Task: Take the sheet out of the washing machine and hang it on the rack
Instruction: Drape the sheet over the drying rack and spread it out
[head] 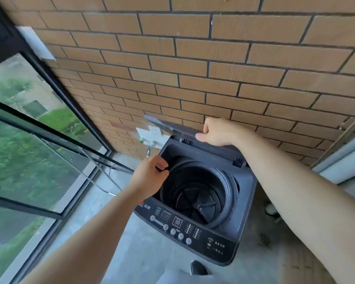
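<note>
A dark grey top-loading washing machine (223, 245) stands against the brick wall with its lid (168, 125) raised. The drum (197, 193) looks dark, and I see no sheet in it or anywhere else in view. My left hand (150, 177) is at the left rim of the tub opening, its fingers curled over the edge. My right hand (217, 132) grips the top edge of the raised lid at the back.
A large black-framed window (29, 140) runs along the left. Thin metal rods (103, 173) stand on the concrete floor between window and machine. A white wall socket (152, 134) sits behind the machine. A floor drain (263, 239) lies to the right, and my shoe (198, 267) is in front.
</note>
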Demonstrator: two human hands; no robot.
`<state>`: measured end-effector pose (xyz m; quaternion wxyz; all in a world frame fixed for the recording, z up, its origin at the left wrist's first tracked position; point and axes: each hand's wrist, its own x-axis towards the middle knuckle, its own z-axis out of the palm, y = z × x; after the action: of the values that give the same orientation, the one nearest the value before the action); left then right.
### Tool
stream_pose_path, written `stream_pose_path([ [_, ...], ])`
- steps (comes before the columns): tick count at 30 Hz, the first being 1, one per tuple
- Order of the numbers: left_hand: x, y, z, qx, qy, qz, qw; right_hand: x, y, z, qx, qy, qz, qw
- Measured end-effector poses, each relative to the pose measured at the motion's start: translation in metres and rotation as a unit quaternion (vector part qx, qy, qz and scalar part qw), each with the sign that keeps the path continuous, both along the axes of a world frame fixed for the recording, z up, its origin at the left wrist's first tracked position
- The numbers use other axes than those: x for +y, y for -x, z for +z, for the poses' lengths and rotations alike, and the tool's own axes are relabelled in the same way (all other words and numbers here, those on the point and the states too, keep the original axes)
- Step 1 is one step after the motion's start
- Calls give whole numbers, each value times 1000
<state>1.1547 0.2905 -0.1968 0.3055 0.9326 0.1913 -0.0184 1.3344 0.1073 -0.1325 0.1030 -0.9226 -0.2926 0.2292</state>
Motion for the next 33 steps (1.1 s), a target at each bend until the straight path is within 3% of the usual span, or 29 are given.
stream_pose_path([
  [4, 8, 17, -14, 38, 13, 42, 998, 18, 61, -59, 74, 110, 131, 982],
  [10, 23, 64, -30, 74, 26, 108, 991, 42, 122, -167, 119, 214, 187, 951],
  [15, 44, 126, -38, 72, 47, 163, 983, 58, 137, -183, 137, 275, 164, 937],
  [18, 68, 163, -33, 48, 64, 221, 972, 110, 154, -157, 83, 315, 199, 924],
  [21, 95, 202, -13, -9, 69, 289, 955, 184, 197, -112, 16, 195, 222, 955],
  [25, 135, 279, 35, -117, 30, 368, 922, 276, 292, -45, 0, -80, 233, 969],
  [29, 169, 390, 80, -211, -12, 441, 872, 334, 414, 18, 31, -291, 296, 909],
  [33, 192, 516, 109, -251, -86, 528, 807, 381, 536, 51, 82, -369, 378, 845],
])
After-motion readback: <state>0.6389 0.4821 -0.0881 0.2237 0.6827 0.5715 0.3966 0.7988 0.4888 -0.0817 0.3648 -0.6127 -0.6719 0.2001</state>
